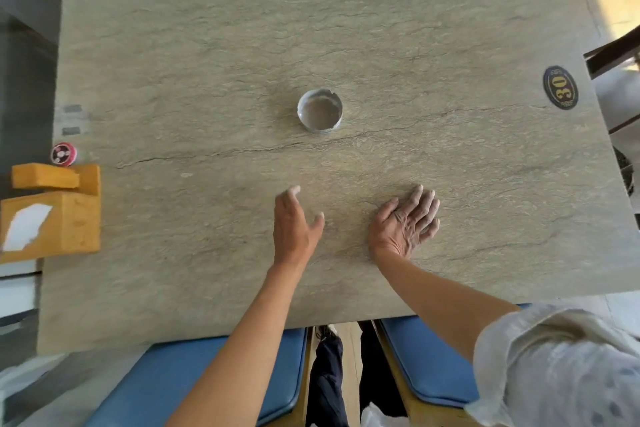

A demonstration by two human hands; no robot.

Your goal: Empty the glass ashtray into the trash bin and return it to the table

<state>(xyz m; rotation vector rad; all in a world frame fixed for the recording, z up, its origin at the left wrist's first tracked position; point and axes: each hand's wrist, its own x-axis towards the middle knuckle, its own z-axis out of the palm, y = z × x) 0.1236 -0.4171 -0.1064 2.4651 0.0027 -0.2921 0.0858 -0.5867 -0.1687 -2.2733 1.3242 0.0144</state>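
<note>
Looking down: we see our two bare arms reach out over a big stone-look table.
Ashtray: the round glass ashtray sits upright near the middle of the table. We see nothing lying in it. It has little notches in its rim.
Left hand: our left hand is over the table, on our side of the ashtray and well apart from it. The fingers are spread open and the thumb sticks out to the side. It holds nothing. It looks a bit blurry.
Right hand: our right hand lies flat on the table, palm down, fingers loose and open. It holds nothing too. It is near the left hand but does not touch it.
Left edge: a yellow wooden tissue box with white paper poking out sits at the table's left edge. A small red round thing sits just behind it.
Right side: a dark oval badge with the number 30 is stuck on the table top.
Chairs: blue seats show under the near edge and past the far edge.
Sleeve: a pale sleeve covers our right upper arm.
</note>
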